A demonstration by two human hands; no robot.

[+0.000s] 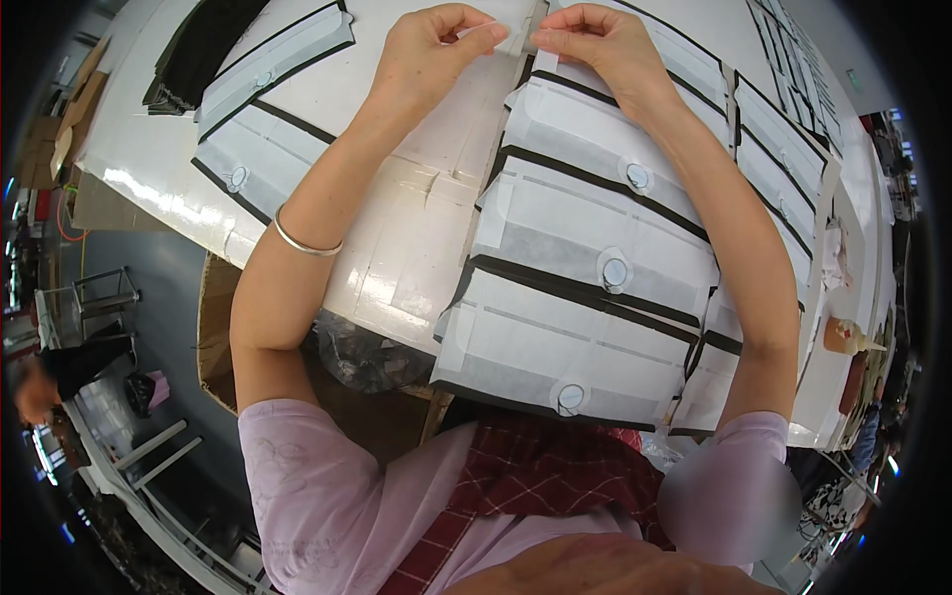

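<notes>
Both arms reach to the far side of the table. My left hand (431, 61) is closed in a pinch, with a thin, pale translucent strip (512, 42) showing at its fingertips. Just to the right, my right hand (610, 55) also pinches, low over the far end of a column of panels; what its fingertips hold is too small to make out. The nearest panel (565, 347) is white with black edges and a round disc (570, 399) near its front edge. Similar panels, such as this middle one (555, 223), overlap up the column.
Two more white panels (263, 149) lie on the left of the white table (397, 228), near a stack of black pieces (203, 50). Further panels (778, 159) line the right. A yellowish squeeze bottle (848, 337) lies at the right edge. A cardboard box (218, 332) stands below the table.
</notes>
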